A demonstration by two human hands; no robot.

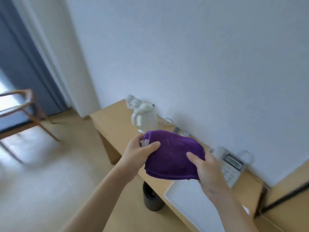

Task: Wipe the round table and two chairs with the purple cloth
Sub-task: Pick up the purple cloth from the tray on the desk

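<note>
Both hands' grip holds the purple cloth (pixel 172 156) above desk (pixel 115 124) (kettle (pixel 145 121) behind).

Both bare forearms reach forward, converging in mid-air. Left hand (pixel 139 152) grips the purple cloth (pixel 172 156) at its left end, fingers curled over it. Right hand (pixel 206 169) holds the right end, thumb on top, fingers beneath.

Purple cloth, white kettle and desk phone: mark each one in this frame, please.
purple cloth (pixel 172 156), head view, middle of the folded top face.
white kettle (pixel 146 121), head view, on its body.
desk phone (pixel 231 168), head view, on the keypad.
</note>
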